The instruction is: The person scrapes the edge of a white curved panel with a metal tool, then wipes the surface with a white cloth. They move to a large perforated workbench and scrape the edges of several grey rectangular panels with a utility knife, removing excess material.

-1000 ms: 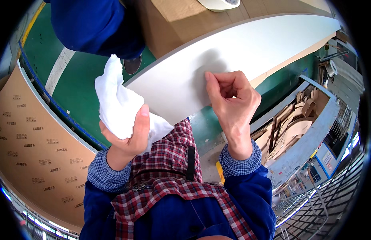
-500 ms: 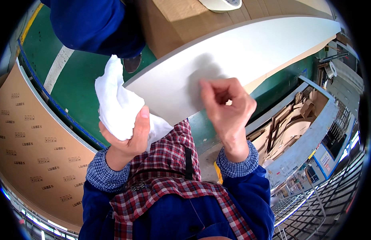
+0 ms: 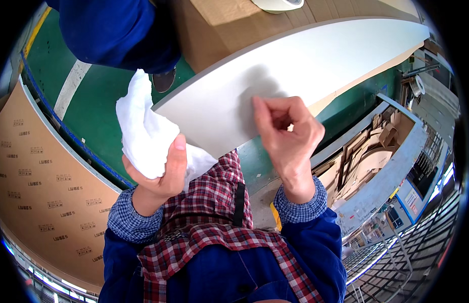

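A crumpled white cloth (image 3: 148,139) is gripped in my left hand (image 3: 166,174), with the thumb pressed over its near side. One end of the cloth sticks up and another hangs down by the wrist. My right hand (image 3: 290,136) hovers above the near part of a long, smooth white panel (image 3: 305,68), casting a shadow on it. Its fingers are curled closed; whatever they may pinch is hidden from view.
Brown cardboard (image 3: 209,43) and a roll of tape (image 3: 277,5) lie beyond the panel. Another person's blue-clad leg (image 3: 115,35) stands at upper left. A printed brown board (image 3: 47,197) leans at left; a bin (image 3: 381,182) of cardboard scraps stands right.
My left hand and the cloth have shifted slightly to the left. The right hand has barely moved and stays closed.
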Tool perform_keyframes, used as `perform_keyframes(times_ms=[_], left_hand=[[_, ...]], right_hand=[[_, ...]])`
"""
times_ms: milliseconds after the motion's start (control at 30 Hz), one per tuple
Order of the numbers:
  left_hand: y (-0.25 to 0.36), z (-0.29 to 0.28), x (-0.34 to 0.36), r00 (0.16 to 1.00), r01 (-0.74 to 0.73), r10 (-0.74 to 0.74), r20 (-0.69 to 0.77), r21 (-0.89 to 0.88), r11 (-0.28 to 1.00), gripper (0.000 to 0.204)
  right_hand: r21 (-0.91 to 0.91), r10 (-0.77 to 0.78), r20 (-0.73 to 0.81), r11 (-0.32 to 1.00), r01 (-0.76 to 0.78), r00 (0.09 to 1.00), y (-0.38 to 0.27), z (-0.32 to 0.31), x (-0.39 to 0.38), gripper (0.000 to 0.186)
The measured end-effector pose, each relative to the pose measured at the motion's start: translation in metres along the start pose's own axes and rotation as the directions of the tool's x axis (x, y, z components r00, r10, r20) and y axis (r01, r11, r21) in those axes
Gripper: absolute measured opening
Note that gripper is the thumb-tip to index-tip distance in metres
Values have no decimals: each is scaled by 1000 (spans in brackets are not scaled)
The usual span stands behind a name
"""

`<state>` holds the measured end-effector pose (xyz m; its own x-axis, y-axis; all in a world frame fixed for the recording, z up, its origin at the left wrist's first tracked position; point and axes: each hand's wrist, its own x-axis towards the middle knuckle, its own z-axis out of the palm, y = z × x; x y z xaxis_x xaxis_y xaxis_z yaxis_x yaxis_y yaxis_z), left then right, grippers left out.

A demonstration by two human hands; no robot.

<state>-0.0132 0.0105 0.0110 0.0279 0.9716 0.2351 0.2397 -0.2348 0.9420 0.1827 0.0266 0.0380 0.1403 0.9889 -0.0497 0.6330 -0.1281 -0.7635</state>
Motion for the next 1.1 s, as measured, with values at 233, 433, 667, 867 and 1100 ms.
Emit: perform_keyframes(times_ms=[233, 433, 667, 867, 1100], left_hand=[[0, -1, -1, 999, 32, -32, 10, 0, 999, 65], [-1, -4, -1, 999, 37, -37, 7, -22, 999, 72], [-1, -3, 0, 999, 42, -42, -6, -39, 998, 72], [-2, -3, -1, 1000, 12, -12, -17, -18, 1000, 72], [0, -2, -2, 999, 30, -31, 16, 23, 999, 65]], right_hand=[[-47, -44, -2, 998, 43, 999, 0, 4, -1, 13], [-11, -134, 21, 991, 134, 991, 3, 7, -2, 13], [-96, -173, -15, 981, 170, 985, 4, 5, 0, 14], [-57, -239, -38, 970, 236, 970, 9, 5, -1, 15], [-105, -276, 38, 955, 278, 960, 4, 6, -5, 15]])
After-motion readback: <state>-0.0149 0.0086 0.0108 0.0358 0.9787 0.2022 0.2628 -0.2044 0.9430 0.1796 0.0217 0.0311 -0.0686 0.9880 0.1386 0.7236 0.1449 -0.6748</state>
